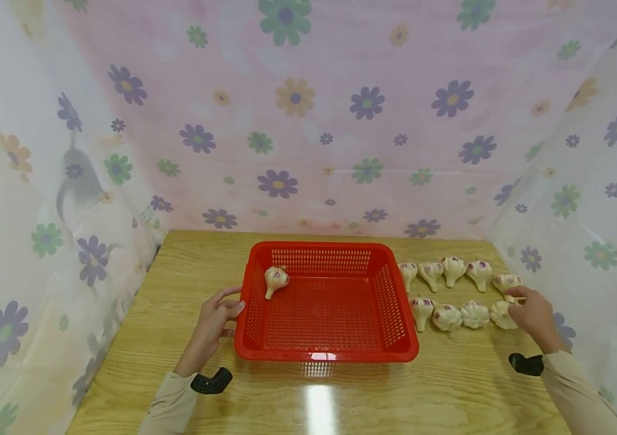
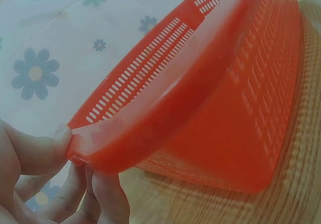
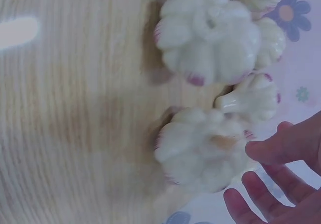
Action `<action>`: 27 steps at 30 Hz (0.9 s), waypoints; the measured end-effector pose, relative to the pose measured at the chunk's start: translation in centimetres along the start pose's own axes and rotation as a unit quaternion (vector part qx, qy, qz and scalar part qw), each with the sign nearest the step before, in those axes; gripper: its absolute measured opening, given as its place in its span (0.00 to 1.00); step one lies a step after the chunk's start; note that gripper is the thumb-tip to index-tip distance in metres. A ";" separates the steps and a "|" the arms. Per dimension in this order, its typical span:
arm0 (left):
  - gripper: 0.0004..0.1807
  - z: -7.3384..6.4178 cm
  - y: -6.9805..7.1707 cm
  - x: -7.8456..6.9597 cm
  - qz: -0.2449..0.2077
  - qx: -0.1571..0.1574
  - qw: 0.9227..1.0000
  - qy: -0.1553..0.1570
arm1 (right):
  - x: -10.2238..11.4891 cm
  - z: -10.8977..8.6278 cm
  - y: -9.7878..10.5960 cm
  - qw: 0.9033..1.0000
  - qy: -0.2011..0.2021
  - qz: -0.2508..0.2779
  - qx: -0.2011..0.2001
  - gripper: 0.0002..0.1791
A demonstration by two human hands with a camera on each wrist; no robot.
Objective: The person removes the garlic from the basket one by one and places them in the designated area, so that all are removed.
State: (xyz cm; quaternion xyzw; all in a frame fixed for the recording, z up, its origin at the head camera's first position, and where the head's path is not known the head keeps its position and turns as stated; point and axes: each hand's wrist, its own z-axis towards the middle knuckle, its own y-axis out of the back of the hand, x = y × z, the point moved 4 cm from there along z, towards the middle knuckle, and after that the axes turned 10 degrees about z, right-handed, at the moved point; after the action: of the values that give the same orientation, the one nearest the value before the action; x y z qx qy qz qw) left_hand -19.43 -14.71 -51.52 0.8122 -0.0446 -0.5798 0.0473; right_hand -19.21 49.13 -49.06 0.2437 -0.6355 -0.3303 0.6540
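A red mesh basket [image 1: 326,356] sits mid-table with one garlic bulb [image 1: 275,280] inside at its far left. My left hand [image 1: 216,318] pinches the basket's left rim [image 2: 95,151], thumb on top and fingers beneath. To the right of the basket lie two rows of garlic bulbs [image 1: 454,269]. My right hand [image 1: 531,311] hovers at the right end of the rows, its fingers spread loosely beside the nearest bulb [image 3: 200,148] in the front row, just short of touching it. It holds nothing.
The wooden table [image 1: 188,266] is enclosed by flowered fabric [image 1: 308,121] at the back and both sides. The right curtain hangs close behind the garlic rows. Another bulb [image 3: 208,38] lies left of the nearest one in the front row.
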 end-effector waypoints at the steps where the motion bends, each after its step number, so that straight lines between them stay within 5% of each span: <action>1: 0.23 0.0 0.0 0.0 0.000 -0.001 1.000 0.000 | 0.3 0.2 0.0 1.000 0.001 0.000 0.000 0.23; 27: 0.23 -0.2 -0.1 -0.3 0.015 0.000 1.000 0.003 | 11.9 1.8 -2.9 0.989 0.066 0.124 0.049 0.18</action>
State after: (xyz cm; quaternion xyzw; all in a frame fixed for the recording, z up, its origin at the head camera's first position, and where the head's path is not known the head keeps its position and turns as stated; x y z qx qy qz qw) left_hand -19.31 -14.56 -51.15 0.8132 -0.0564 -0.5766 0.0559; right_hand -21.63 38.58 -43.11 0.2158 -0.6317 -0.1980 0.7178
